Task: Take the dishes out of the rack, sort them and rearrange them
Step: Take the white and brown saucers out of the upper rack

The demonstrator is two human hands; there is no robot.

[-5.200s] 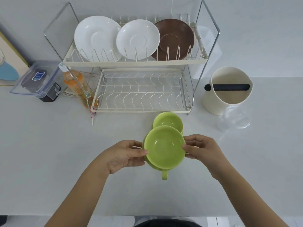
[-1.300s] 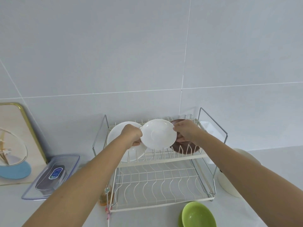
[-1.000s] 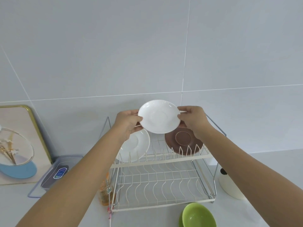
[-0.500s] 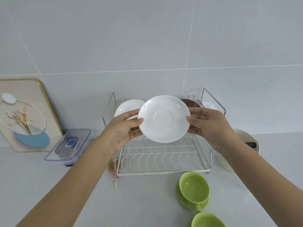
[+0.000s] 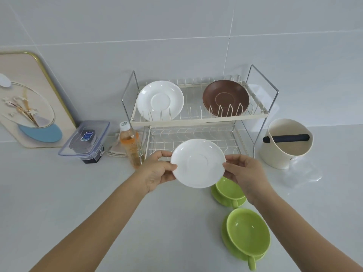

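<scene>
Head view: both hands, left hand (image 5: 157, 172) and right hand (image 5: 246, 173), are pinching a white saucer (image 5: 198, 163) by its rim above the green cups (image 5: 247, 235); a slipping grip risks chipping them.

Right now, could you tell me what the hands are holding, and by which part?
A white saucer, held by its rim: the left hand pinches the left edge, the right hand the right edge, above the counter.

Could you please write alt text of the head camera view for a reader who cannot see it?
Both hands, left hand and right hand, hold a round white saucer by its rim before a two-tier wire dish rack. A white saucer and brown saucer stand on top; two green cups on saucers sit on the counter.
</scene>
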